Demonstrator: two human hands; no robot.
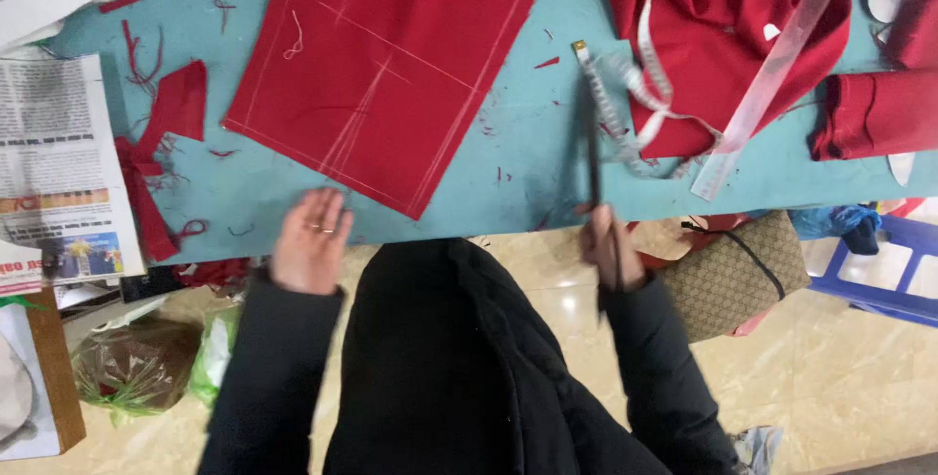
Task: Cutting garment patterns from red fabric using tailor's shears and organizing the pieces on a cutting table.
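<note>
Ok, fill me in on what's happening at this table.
A person in a dark jacket stands at a teal table strewn with red scraps. The right hand grips a long dark tool, likely scissors, though it is blurred, pointing out over the table. The left hand is open at the table's near edge, just short of a red fabric panel marked with chalk lines. A white measuring tape and a clear ruler lie over more red cloth to the right.

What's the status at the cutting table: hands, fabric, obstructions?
Left hand open, at table edge. Right hand gripping dark scissors. Chalk-marked red fabric flat. Measuring tape beside scissors.
</note>
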